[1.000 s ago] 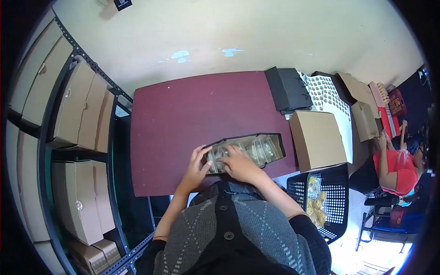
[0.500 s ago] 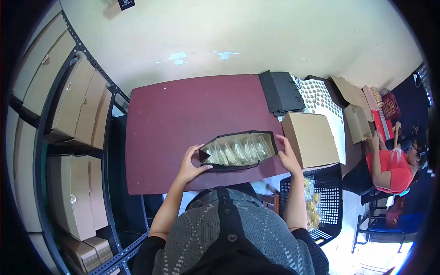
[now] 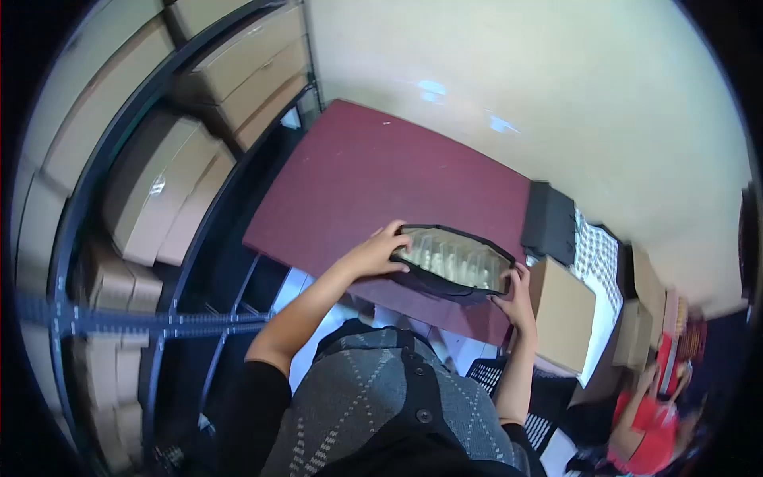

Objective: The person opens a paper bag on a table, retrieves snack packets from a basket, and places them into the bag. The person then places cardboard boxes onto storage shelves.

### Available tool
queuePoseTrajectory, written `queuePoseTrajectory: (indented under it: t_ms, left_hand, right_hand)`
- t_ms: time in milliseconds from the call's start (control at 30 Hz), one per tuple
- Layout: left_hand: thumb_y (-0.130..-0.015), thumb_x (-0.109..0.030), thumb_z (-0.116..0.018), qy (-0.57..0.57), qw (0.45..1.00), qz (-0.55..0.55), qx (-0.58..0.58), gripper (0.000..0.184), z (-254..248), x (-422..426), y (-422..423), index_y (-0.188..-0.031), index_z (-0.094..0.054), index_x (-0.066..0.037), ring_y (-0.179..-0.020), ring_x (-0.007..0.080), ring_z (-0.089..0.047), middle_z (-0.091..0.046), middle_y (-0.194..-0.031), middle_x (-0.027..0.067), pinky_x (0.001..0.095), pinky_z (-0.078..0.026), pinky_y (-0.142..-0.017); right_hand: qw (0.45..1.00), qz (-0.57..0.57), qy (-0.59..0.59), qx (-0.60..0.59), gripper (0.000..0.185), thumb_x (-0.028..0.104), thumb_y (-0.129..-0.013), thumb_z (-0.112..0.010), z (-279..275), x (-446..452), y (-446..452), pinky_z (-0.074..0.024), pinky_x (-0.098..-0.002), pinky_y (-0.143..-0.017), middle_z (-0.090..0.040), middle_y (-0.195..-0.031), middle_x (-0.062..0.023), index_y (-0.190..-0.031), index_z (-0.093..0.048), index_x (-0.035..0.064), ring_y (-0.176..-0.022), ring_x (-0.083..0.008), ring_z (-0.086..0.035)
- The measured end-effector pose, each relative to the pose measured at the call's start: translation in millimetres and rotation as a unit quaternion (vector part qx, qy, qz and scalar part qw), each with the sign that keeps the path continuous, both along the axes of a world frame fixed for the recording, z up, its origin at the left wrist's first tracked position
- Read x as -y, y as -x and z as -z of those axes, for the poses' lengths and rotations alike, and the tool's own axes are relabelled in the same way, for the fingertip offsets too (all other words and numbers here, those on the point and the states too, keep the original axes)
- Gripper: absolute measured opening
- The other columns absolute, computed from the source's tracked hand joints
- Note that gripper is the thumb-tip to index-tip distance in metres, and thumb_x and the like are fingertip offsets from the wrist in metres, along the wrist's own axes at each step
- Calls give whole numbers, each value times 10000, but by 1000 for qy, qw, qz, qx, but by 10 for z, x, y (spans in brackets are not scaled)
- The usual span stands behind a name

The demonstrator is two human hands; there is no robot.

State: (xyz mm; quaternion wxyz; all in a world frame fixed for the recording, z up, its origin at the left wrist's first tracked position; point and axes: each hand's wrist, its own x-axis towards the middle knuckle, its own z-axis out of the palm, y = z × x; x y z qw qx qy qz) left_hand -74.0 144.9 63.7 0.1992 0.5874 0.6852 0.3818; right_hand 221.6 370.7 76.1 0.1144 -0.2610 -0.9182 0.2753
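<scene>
A black paper bag [image 3: 445,288] stands with its open top toward me at the front edge of the maroon table [image 3: 397,167]. Inside it, clear plastic packs [image 3: 449,262] with pale contents are lined up in a row. My left hand [image 3: 380,253] grips the bag's left end, fingers over the rim and thumb along the near side. At the opposite end, my right hand [image 3: 517,298] has its fingers curled at the rim and its thumb on the near side. The lower part of the bag is hidden from this angle.
Right of the bag stands a brown cardboard box [image 3: 563,316]. Behind it are black paper bags [image 3: 548,221] and a printed sheet [image 3: 596,253]. A black basket [image 3: 540,421] sits below. Shelves of cartons [image 3: 167,191] rise on the left. A person in red [image 3: 648,433] works at right.
My view has turned, so the table appears tilted and the shelves fill more of the left. My right hand's fingers have closed in on the bag's right end.
</scene>
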Motion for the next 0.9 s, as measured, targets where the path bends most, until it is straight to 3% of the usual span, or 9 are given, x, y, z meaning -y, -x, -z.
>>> queuePoseTrajectory:
  t_ms: [33, 167, 267, 367, 500, 567, 700, 833, 900]
  left_hand:
    - [-697, -193, -764, 16, 1000, -5, -3, 315, -42, 2, -9, -896, -539, -101, -1104, 382, -478, -419, -1261, 186, 445, -410, -924]
    - [-730, -147, -713, 38, 998, -20, -40, 228, -195, 129, -268, -862, -557, -46, -1083, 370, -488, -468, -1237, 160, 452, -392, -920]
    - [-758, -133, -680, 28, 993, -100, -62, 196, -332, 397, -558, -898, -578, -41, -1133, 364, -471, -427, -1305, 148, 447, -375, -976]
    - [-759, -136, -678, 31, 981, -169, -92, 195, -392, 826, -807, -899, -579, -44, -1146, 365, -468, -427, -1314, 138, 445, -347, -1010]
    - [-761, -108, -679, 55, 956, -279, -66, 164, -560, 1586, -1248, -862, -575, -30, -1178, 349, -466, -421, -1351, 140, 425, -362, -1006]
    - [-758, -73, -687, 0, 941, -330, 78, 142, -606, 2022, -1517, -824, -574, -21, -1206, 328, -469, -429, -1373, 146, 396, -399, -968]
    - [-739, -53, -711, -1, 888, -438, 138, 147, -942, 2593, -2205, -759, -570, -17, -1164, 291, -527, -494, -1340, 131, 356, -435, -912]
    - [-742, 2, -681, 32, 816, -570, 94, 106, -1085, 3026, -2833, -794, -588, 2, -1118, 293, -559, -491, -1344, 128, 345, -455, -890]
    - [-732, 36, -669, -4, 801, -593, 76, 108, -1143, 3225, -3052, -797, -588, 6, -1086, 277, -580, -492, -1346, 126, 340, -463, -881]
  right_hand:
    - [998, 6, 27, -58, 440, 51, -587, -795, -12, 4, 29, -394, -390, -972, -368, -1286, -195, -935, -526, 37, -1183, -392, -421]
    - [996, -10, 75, -55, 325, 70, -595, -805, 54, -79, -123, -417, -402, -910, -489, -1135, -177, -722, -515, -5, -1046, -360, -492]
    - [992, -10, 27, -119, 356, 63, -603, -806, 24, 171, -205, -403, -413, -931, -477, -1132, -161, -730, -481, -8, -1049, -318, -490]
    - [988, -68, -18, -140, 344, 53, -621, -788, -69, 379, -118, -290, -449, -1057, -389, -1399, -179, -691, -455, 2, -1317, -374, -328]
    - [972, -196, 57, -113, 296, 93, -620, -792, -414, 582, 227, -206, -480, -1098, -333, -1460, -169, -673, -517, -4, -1374, -400, -222]
    - [946, -293, 45, -130, 285, 71, -614, -784, -565, 778, 487, -204, -493, -1097, -361, -1449, -156, -644, -511, -6, -1385, -396, -199]
    - [873, -451, 155, -102, 360, 45, -589, -791, -471, 1125, 922, -231, -508, -1080, -394, -1433, -146, -616, -433, 12, -1379, -392, -231]
    - [809, -545, 192, -111, 311, 40, -585, -795, -425, 1727, 1132, -274, -494, -1067, -471, -1344, -169, -619, -487, 13, -1328, -396, -321]
    - [785, -577, 204, -102, 271, 52, -538, -814, -465, 2013, 1152, -387, -416, -920, -499, -1295, -160, -597, -550, 28, -1198, -320, -408]
